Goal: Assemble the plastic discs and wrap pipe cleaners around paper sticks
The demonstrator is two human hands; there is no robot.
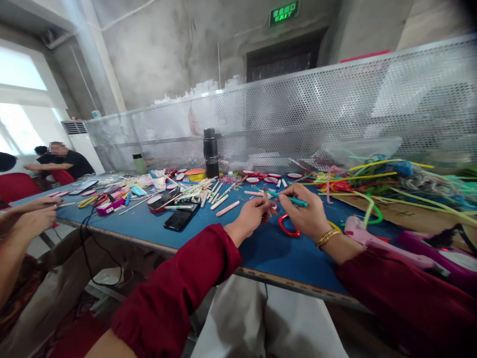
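Note:
My left hand (250,219) is closed around a short flat stick (266,195), which stands roughly upright between thumb and fingers. In my right hand (307,211), the fingers pinch a teal pen (298,201) whose tip side points left, toward the stick. The two hands are close together over the blue table (257,253). A red loop-shaped handle (286,226) lies just below and between them; the rest of that tool is hidden by my right hand. Left of my left hand lies a pale pinkish craft stick (228,209).
A black phone (181,218) and a heap of craft sticks (203,191) lie left. Behind stand a black thermos (210,154) and a perforated metal screen (268,119). At right are a pink glue gun (387,247) and tangled pipe cleaners (376,174). A co-worker's hands (35,216) are far left.

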